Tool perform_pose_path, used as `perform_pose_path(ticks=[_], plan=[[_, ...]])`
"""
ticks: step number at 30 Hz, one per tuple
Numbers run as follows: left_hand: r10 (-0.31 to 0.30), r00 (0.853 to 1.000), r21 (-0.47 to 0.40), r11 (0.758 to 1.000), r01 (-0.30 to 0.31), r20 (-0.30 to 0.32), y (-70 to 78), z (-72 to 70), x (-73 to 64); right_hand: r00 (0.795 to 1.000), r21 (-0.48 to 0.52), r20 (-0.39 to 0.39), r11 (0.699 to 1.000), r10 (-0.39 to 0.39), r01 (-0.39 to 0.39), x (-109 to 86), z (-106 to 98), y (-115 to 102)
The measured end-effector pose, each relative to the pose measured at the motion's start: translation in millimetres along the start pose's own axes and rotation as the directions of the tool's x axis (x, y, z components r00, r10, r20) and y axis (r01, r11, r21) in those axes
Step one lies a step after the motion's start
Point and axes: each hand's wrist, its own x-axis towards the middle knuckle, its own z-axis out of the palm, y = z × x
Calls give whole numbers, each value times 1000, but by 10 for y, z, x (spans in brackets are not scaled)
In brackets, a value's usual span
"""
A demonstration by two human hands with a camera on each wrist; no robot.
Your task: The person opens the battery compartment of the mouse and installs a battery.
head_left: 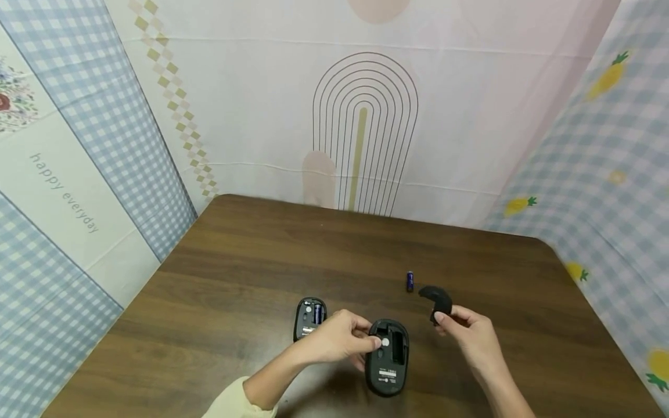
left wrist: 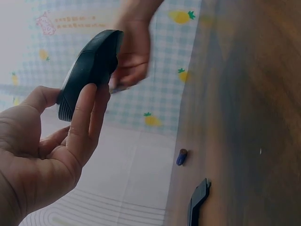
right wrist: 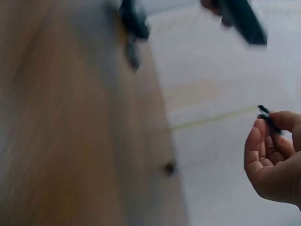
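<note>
My left hand point(head_left: 342, 342) grips a black computer mouse point(head_left: 387, 371) by its side, thumb on its underside. The mouse's underside faces the head camera, and its battery slot point(head_left: 398, 347) is uncovered with no battery visible inside. Seen from the left wrist, the same mouse point(left wrist: 89, 70) is tilted on edge above the table. My right hand point(head_left: 470, 334) pinches a curved black battery cover point(head_left: 441, 299), apart from the mouse. That cover point(right wrist: 270, 121) appears nearly edge-on in the right wrist view. A blue battery point(head_left: 410, 281) is on the table beyond the cover.
Left of my left hand, a second black mouse point(head_left: 304, 325) lies underside up, with a blue battery point(head_left: 317, 314) in its slot; my hand partly hides it. The brown wooden table point(head_left: 251, 249) meets patterned cloth hangings point(head_left: 251, 110) at its back and sides.
</note>
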Motion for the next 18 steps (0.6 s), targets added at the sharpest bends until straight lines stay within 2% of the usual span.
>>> perform_pose_path(ticks=[4,8,12,18], plan=[[12,1000,-2,1000,-12,-27,27,-73,-29,990,-67,49,989,133,-129,89,-83,275],[38,998,-39,998,-40,-41,88,-152,-60,976,-124,68,972,208,-199,129,-104,486],[44,998,-56,997,-46,-39,126,-190,-71,972,-188,73,960,224,-207,149,-132,586],[30,999,-30,999,-31,-42,106,-164,-48,972,-280,82,941,221,-191,187,-148,664]])
